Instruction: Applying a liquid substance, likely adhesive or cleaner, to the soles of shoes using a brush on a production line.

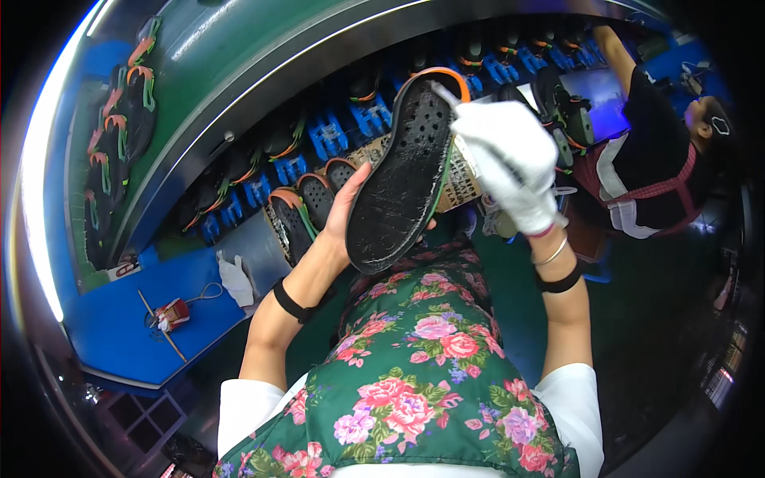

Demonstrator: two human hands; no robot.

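Floral apron cloth (pixel 406 402) is filling the lower centre; above it, a black shoe (pixel 398 187) is slanting from upper centre down-left. The bare left hand (pixel 343 209) is clamping its lower half, fingers wrapping beneath; the gloved right hand (pixel 510 151), nearer the perforated end, is angling in from the right, finger closure unclear.

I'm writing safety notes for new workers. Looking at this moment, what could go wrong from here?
The left hand holds up the black shoe by its nearer half, while the right hand brings what looks like a slim tool to the far end; pressure there might tip the shoe. The left hand is bare, so a slip toward it could catch the thumb. If dropped, the shoe might knock the other shoes nearby.
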